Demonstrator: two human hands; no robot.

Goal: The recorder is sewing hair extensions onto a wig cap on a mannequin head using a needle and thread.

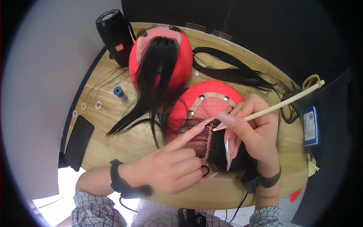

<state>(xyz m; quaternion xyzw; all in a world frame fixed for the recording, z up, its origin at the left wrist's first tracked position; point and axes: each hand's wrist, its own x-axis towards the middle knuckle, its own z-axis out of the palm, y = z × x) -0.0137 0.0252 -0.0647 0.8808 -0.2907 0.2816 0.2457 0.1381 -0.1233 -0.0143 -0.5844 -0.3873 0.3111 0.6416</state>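
Observation:
My right hand pinches a wig ventilating needle with a long cream handle. Its tip points at a pink strip in the black hair on a wig cap, just beside my left fingertip. The lace cap is pinned with silver pins over a red head block. My left hand rests on the near left of the block, index finger stretched onto the lace and hair. Its other fingers are curled in near a small black ring; whatever they may hold is hidden. Black hair lies under both hands.
A second red head block with long black hair stands behind. Left of it are a black speaker, a blue-topped spool, small pale rings and a phone. A loose hair bundle and a blue-white box lie right.

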